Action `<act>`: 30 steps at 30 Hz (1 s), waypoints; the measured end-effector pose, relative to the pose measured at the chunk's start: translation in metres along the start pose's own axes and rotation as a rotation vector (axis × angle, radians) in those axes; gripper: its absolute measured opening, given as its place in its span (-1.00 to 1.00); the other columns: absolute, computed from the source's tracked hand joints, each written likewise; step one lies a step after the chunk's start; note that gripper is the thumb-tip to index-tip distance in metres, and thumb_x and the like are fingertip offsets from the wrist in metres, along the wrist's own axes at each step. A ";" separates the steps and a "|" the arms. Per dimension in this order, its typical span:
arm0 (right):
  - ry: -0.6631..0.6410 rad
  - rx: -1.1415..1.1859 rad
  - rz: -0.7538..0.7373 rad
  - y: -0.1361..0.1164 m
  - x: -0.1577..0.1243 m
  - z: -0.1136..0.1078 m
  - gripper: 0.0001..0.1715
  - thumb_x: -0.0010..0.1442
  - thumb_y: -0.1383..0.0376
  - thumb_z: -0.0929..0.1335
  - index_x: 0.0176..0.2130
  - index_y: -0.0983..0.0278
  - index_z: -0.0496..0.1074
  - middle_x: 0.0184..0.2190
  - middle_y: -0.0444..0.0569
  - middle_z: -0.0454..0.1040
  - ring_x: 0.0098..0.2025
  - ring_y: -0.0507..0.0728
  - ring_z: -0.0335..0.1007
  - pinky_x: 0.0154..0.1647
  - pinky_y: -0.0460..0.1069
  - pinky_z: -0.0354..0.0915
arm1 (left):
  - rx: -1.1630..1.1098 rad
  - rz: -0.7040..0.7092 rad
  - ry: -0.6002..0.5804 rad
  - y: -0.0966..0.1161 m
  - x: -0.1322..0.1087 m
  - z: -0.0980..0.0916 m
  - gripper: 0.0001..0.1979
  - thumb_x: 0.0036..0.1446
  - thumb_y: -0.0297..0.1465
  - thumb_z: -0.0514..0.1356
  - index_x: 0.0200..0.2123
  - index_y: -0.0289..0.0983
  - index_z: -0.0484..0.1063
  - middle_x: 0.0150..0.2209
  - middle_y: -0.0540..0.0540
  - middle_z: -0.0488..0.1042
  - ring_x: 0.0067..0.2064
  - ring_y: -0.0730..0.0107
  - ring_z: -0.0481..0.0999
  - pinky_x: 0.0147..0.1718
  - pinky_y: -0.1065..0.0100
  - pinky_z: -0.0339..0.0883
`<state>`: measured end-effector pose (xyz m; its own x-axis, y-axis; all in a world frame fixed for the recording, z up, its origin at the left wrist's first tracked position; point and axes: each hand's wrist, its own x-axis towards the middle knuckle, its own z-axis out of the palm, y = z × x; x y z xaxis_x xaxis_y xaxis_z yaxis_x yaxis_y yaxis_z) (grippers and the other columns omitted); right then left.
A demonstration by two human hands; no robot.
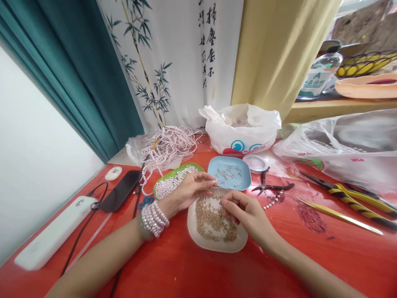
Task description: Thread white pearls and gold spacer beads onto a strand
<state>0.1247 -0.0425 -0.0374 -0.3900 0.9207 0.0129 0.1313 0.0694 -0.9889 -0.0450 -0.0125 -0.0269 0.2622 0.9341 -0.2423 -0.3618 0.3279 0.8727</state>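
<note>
Over the upper left rim of a white plate [194,234] with small gold beads [214,219], my left hand [195,188] is closed, thumb and fingers pinched near a tiny bead at the fingertips. Strands of pearly beads [154,219] wrap my left wrist. My right hand [240,209] is closed in a pinch above the plate's right side. A thin thread seems to run between the two hands; what the right fingers grip is too small to name. Behind are a green tray [198,166] of pearly beads and a blue tray [246,180] with small metal pieces.
Pink bead strands [173,145] heap at the back left, near a phone [119,192] and a white power strip [56,234]. Plastic bags [242,132] stand behind. Black pliers [269,187], golden tweezers [341,215] and yellow-black pliers [359,203] lie right on the red table [173,269].
</note>
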 end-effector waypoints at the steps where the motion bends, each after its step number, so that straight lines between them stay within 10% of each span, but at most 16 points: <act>1: -0.001 0.000 -0.001 0.000 0.000 0.000 -0.73 0.09 0.19 0.26 -0.55 0.27 0.26 -0.67 -0.19 0.28 -0.65 -0.05 0.09 -0.63 -0.12 0.04 | -0.001 0.002 0.004 0.000 0.000 0.000 -0.79 -0.27 -0.52 0.37 -0.48 -0.39 0.44 -0.48 -0.02 0.46 -0.48 0.59 0.43 -0.51 0.56 0.31; 30: 0.034 -0.034 -0.037 -0.004 0.002 -0.002 -0.78 0.09 0.22 0.26 -0.50 0.28 0.33 -0.65 -0.20 0.27 -0.62 -0.04 0.12 -0.61 -0.12 0.08 | 0.242 0.115 -0.119 -0.004 -0.004 0.002 -0.86 -0.14 -0.39 0.30 -0.49 -0.35 0.45 -0.47 -0.02 0.41 -0.43 0.52 0.38 -0.45 0.45 0.27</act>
<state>0.1258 -0.0405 -0.0330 -0.3643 0.9297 0.0544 0.1485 0.1157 -0.9821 -0.0427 -0.0177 -0.0285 0.3403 0.9354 -0.0964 -0.1751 0.1637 0.9708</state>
